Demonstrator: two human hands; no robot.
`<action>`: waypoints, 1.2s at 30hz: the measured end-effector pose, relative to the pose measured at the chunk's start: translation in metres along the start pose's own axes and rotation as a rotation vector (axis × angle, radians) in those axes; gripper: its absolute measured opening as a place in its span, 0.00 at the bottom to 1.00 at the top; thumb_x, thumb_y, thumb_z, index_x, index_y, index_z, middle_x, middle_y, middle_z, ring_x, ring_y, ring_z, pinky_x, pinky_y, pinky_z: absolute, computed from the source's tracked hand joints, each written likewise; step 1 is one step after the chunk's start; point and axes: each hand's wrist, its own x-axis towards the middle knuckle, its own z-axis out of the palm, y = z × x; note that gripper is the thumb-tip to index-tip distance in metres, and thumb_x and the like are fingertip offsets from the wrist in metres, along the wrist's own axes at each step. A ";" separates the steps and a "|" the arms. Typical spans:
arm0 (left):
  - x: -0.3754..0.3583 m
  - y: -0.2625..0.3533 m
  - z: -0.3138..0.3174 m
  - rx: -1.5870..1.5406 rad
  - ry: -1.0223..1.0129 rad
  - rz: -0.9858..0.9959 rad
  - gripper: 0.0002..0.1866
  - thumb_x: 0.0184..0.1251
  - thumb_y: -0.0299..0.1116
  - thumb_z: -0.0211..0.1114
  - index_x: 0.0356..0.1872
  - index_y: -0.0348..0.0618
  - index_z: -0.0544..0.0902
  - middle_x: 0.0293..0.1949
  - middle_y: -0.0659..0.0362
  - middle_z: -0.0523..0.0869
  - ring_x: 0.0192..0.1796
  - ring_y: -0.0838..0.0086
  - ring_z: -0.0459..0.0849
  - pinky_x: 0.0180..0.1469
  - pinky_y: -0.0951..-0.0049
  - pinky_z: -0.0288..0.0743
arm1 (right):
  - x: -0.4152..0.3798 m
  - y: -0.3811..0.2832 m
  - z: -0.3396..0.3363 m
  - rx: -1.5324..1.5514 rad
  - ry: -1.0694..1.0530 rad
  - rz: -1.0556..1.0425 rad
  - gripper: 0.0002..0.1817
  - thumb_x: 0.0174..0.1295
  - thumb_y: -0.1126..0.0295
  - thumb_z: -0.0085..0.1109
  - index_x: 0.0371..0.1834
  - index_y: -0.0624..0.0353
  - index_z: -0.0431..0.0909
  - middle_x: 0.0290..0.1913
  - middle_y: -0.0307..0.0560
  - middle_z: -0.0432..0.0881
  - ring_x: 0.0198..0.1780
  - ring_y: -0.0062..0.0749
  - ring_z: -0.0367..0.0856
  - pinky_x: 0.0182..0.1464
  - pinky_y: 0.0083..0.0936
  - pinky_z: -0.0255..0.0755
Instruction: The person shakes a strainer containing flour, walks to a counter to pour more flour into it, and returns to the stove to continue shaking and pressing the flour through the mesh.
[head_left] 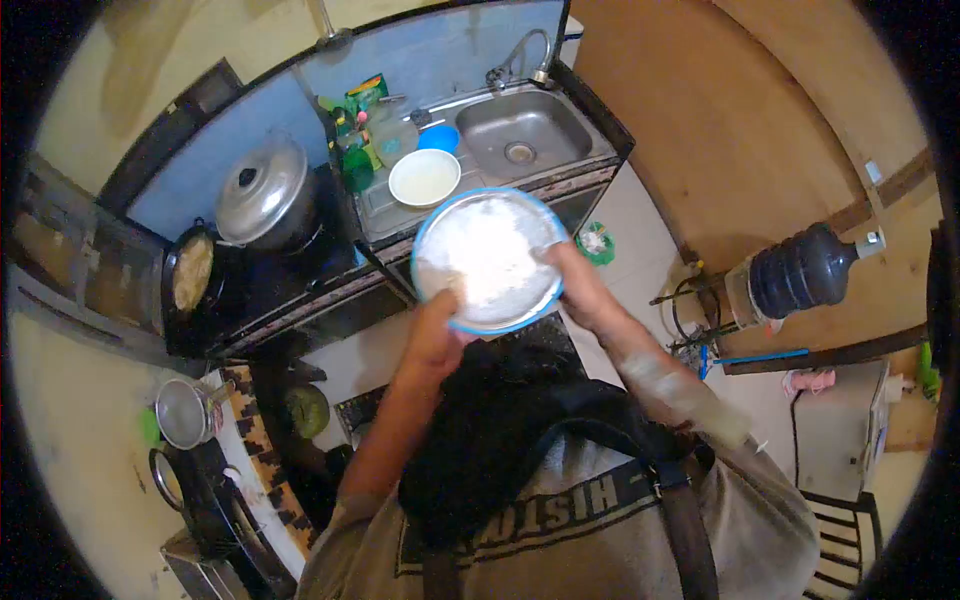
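A round, blue-rimmed bowl [430, 272] is held out in front of my body, with a heap of white powder [490, 250] spread inside it. My left hand [437, 325] grips its lower left edge, thumb over the rim. On the right edge, my right hand [578, 275] is closed round the rim in the same way. The fingers of both hands are hidden beneath the bowl. Just beyond it, a white bowl [425, 178] stands on the sink's drainboard.
A steel sink [525, 125] with a tap lies beyond. On the stove to the left stand a large lidded pot [262, 190] and a pan [192, 270] with yellowish food. A strainer [182, 413] is at lower left. A water jug [800, 270] lies on its side at right.
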 end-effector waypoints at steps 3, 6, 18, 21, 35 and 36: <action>0.014 -0.002 0.009 -0.010 -0.028 -0.009 0.22 0.58 0.32 0.48 0.52 0.29 0.70 0.47 0.48 0.78 0.48 0.63 0.80 0.49 0.59 0.75 | 0.010 0.002 -0.024 -0.237 0.128 0.013 0.25 0.56 0.65 0.42 0.55 0.69 0.65 0.50 0.52 0.73 0.53 0.34 0.68 0.58 0.29 0.60; 0.014 -0.001 0.009 0.052 -0.053 -0.010 0.25 0.60 0.35 0.45 0.56 0.31 0.66 0.52 0.47 0.75 0.51 0.58 0.77 0.52 0.57 0.74 | 0.006 -0.007 0.005 -0.425 0.164 -0.155 0.25 0.56 0.64 0.42 0.55 0.68 0.64 0.47 0.48 0.74 0.49 0.32 0.69 0.55 0.27 0.60; -0.003 0.033 -0.014 0.173 0.013 -0.019 0.24 0.61 0.36 0.46 0.57 0.32 0.66 0.48 0.50 0.77 0.48 0.60 0.78 0.44 0.59 0.77 | 0.010 -0.006 0.012 -0.263 0.039 -0.017 0.27 0.56 0.61 0.46 0.54 0.71 0.66 0.45 0.52 0.76 0.47 0.36 0.74 0.56 0.29 0.64; -0.006 0.043 -0.019 -0.011 -0.117 -0.105 0.29 0.57 0.34 0.47 0.61 0.34 0.60 0.52 0.47 0.75 0.48 0.59 0.79 0.49 0.60 0.77 | 0.024 0.012 0.025 -0.404 0.029 -0.180 0.27 0.56 0.67 0.42 0.59 0.67 0.60 0.52 0.58 0.73 0.50 0.41 0.76 0.54 0.31 0.69; -0.002 0.057 -0.055 0.058 -0.135 -0.168 0.30 0.58 0.33 0.48 0.63 0.36 0.57 0.57 0.46 0.70 0.52 0.57 0.77 0.53 0.54 0.74 | 0.016 0.016 0.042 -0.336 0.130 0.042 0.25 0.58 0.62 0.44 0.54 0.69 0.65 0.47 0.49 0.74 0.48 0.33 0.69 0.54 0.26 0.62; -0.010 0.050 -0.046 -0.026 0.037 -0.121 0.28 0.59 0.32 0.47 0.63 0.39 0.59 0.53 0.50 0.73 0.46 0.63 0.79 0.39 0.62 0.80 | 0.020 0.015 0.053 -0.354 0.104 0.035 0.24 0.58 0.62 0.45 0.53 0.70 0.66 0.47 0.49 0.73 0.49 0.34 0.67 0.54 0.25 0.60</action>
